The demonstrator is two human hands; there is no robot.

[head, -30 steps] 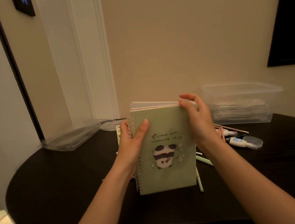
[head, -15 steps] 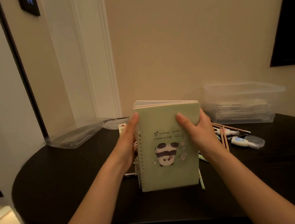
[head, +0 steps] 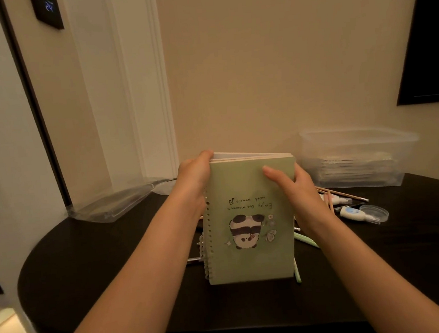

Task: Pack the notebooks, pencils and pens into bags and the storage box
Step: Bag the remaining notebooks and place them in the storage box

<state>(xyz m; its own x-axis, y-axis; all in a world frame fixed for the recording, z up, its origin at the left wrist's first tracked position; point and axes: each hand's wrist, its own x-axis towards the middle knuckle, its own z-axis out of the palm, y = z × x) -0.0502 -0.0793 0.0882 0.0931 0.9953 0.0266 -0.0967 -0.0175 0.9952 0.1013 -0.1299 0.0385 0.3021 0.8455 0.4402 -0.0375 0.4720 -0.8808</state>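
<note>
the left hand (head: 196, 172) has slid up to the top corner of the notebooks (head: 249, 216); right hand (head: 294, 186) clamps the opposite edge, squaring the upright stack. next, i judge: carry it right-forward to the storage box (head: 355, 157).

The green notebook (head: 250, 224) stands on end with its cover upside down, so its handwritten-style line reads inverted: "Enjoy the moments with music", with a small music-note mark beside it, just above the panda drawing. Far up and left of the notebook, a dark wall panel (head: 48, 11) shows blue glowing digits, seemingly "24".
</note>
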